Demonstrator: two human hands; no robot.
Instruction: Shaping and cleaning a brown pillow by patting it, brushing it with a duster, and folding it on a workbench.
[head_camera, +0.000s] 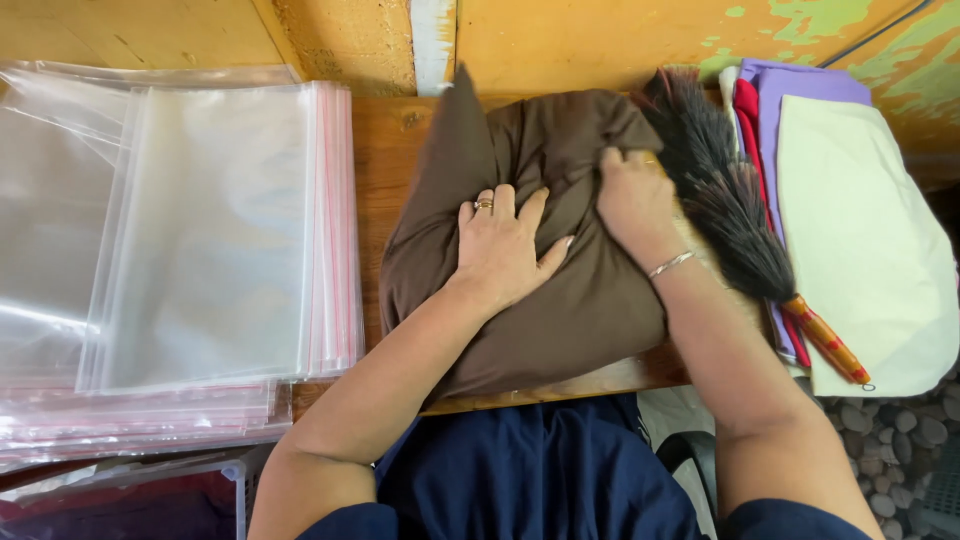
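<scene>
A folded brown cloth (590, 310) lies bunched on a wooden table (385, 150) in front of me. My left hand (505, 245), with a ring on one finger, presses flat on the middle of the cloth, fingers spread. My right hand (630, 195), with a thin bracelet on the wrist, grips a fold of the brown cloth near its upper right edge. Right beside that hand lies a dark feather duster (725, 205) with an orange striped handle.
A thick stack of clear plastic zip bags (210, 240) with red strips covers the left side. Folded cloths in cream (860, 240), purple and red lie at the right. An orange-yellow wall runs behind. Pebbles (900, 430) show on the floor at lower right.
</scene>
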